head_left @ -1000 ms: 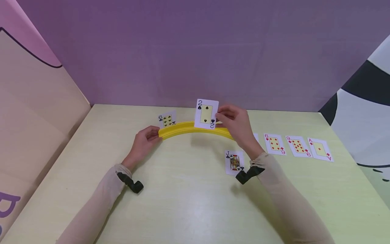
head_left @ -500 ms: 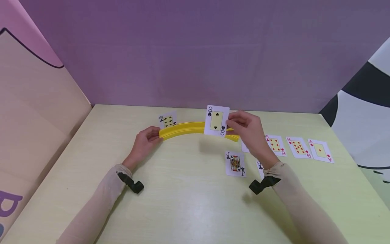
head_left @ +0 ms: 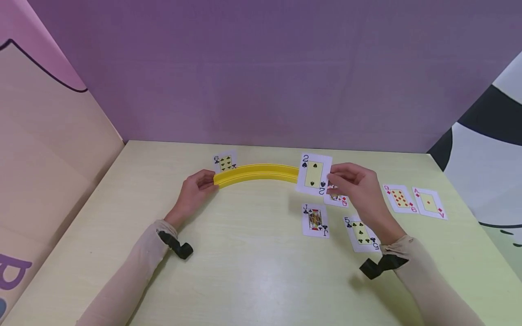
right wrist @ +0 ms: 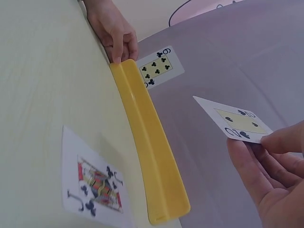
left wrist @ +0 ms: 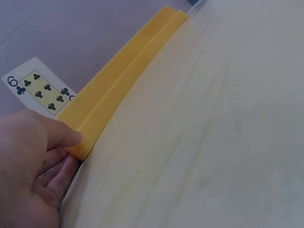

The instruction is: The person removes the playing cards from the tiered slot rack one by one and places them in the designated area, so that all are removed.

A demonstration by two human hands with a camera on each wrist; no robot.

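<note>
Rightward and lower than a second ago, the right hand (head_left: 359, 185) pinches the white two of spades playing card (head_left: 313, 174) upright, above the right end of the curved yellow plastic card holder (head_left: 257, 173). Its left end is gripped by the left hand (head_left: 195, 190), beside the six of clubs card (head_left: 225, 162) standing in it on the pale green bench (head_left: 253, 271).

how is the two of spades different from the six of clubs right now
The two of spades is pinched in the right hand, held in the air by the right end of the yellow card rack; the six of clubs stands in the rack at its left end, by the left hand. Two pips versus six. Both are black suits, faces showing.
</note>
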